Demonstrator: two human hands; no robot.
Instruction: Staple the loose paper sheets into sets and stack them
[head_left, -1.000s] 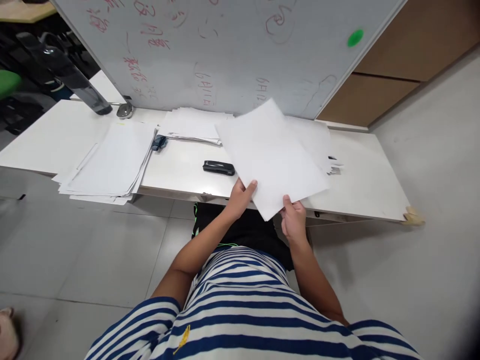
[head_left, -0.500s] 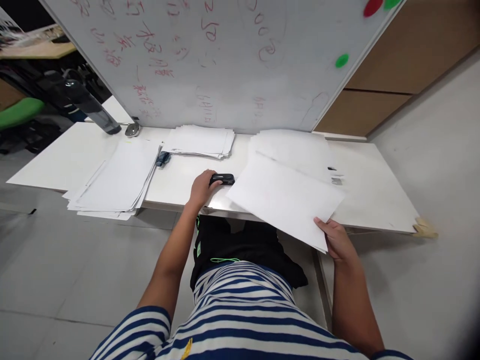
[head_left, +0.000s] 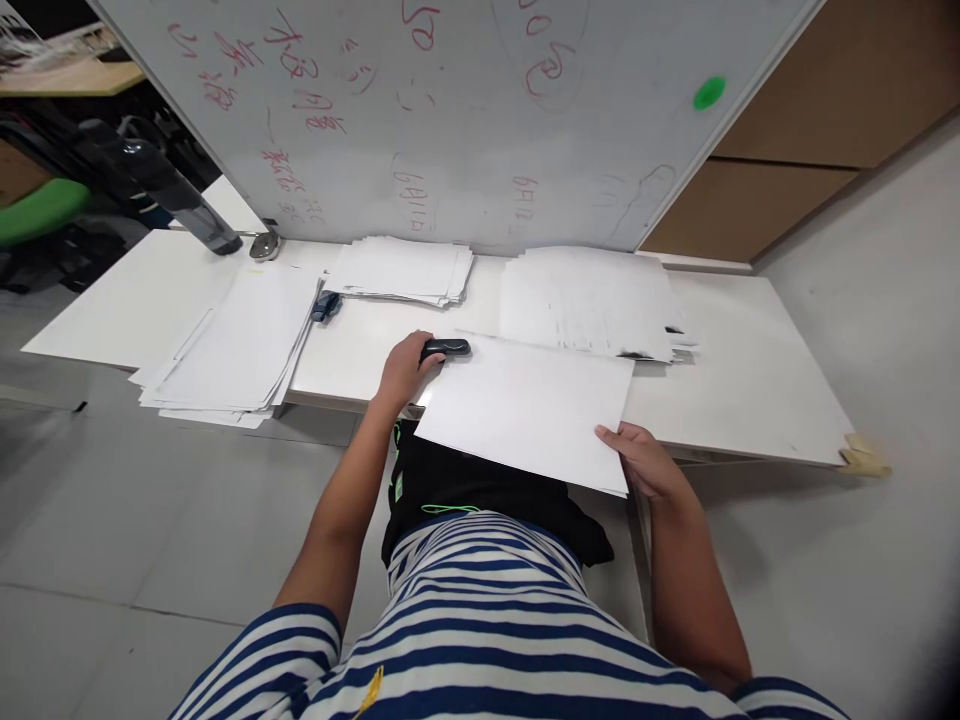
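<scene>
The back is blocked by the whiteboard (head_left: 480, 120), the front edge of the desk (head_left: 757, 380) partly covered by held sheets (head_left: 525, 410) — room is left at the right end, and between the left paper stack (head_left: 236, 335) and left hand (head_left: 405, 372).

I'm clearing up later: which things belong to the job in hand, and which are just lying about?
Belongs to the job:
black stapler, in the left hand
white sheets, in the right hand
probably the left stack, middle stack and right stack

Apparently just lying about:
dark bottle
small round object
dark-blue object beside the left stack
</scene>
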